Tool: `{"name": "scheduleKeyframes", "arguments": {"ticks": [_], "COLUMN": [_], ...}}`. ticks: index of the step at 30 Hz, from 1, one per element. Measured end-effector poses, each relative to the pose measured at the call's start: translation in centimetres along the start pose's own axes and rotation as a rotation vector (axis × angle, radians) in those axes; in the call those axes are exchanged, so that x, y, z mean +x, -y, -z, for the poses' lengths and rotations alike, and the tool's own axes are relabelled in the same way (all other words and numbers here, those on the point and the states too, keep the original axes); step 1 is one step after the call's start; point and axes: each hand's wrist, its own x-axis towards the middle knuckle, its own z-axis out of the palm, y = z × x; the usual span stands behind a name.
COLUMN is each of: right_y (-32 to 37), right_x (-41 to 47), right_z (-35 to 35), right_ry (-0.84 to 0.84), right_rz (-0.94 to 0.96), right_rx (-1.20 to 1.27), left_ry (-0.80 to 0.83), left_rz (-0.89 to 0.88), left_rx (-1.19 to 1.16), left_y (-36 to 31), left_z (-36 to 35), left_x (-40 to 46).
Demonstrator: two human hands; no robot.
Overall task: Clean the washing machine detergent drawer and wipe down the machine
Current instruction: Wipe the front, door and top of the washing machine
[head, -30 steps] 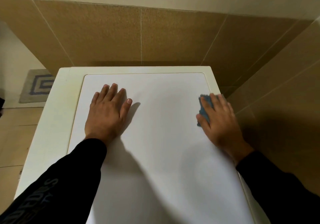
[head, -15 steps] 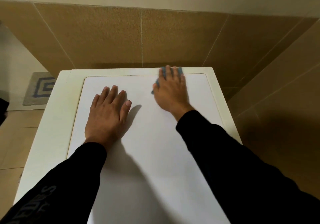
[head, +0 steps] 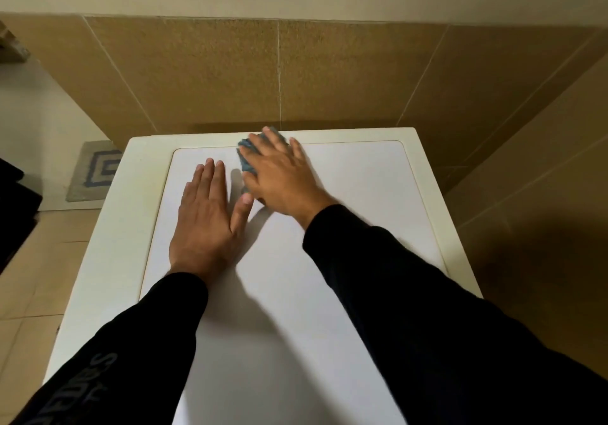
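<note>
pale lettering on left black sleeve [head: 98, 378], upside down, too blurred to read

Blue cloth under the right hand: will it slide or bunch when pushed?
The blue cloth looks soft and crumpled, so probably floppy. On the smooth white machine top it should glide easily. The right hand lies flat over it, likely limiting bunching.

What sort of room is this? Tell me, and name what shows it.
Probably a bathroom or laundry corner at home. The white washing machine top stands against tan tiled walls, and a small patterned bath mat lies on the tiled floor to its left.
</note>
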Motion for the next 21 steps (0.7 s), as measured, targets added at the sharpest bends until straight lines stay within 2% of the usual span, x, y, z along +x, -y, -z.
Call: {"name": "scheduleKeyframes", "arguments": {"ticks": [10,13,21], "right_y": [-16.6,-16.0,-8.0], "right_x": [-9.1,-11.4,-22.1], "right_z": [2.1,1.8,-0.4], "right_ry": [-0.044,-0.047,-0.135], "right_rz": [-0.367,-0.433,-0.494], "right_rx": [-0.104,-0.099,-0.01], "left_ry": [0.014,0.025,0.051], "left_rz": [0.004,-0.002,0.007], "left_rx": [0.08,0.089,0.116], "left_y": [-0.1,-0.1,0.0], "left_z": [-0.2,-0.2,0.1], "left_x": [0.0,0.1,0.2]}}
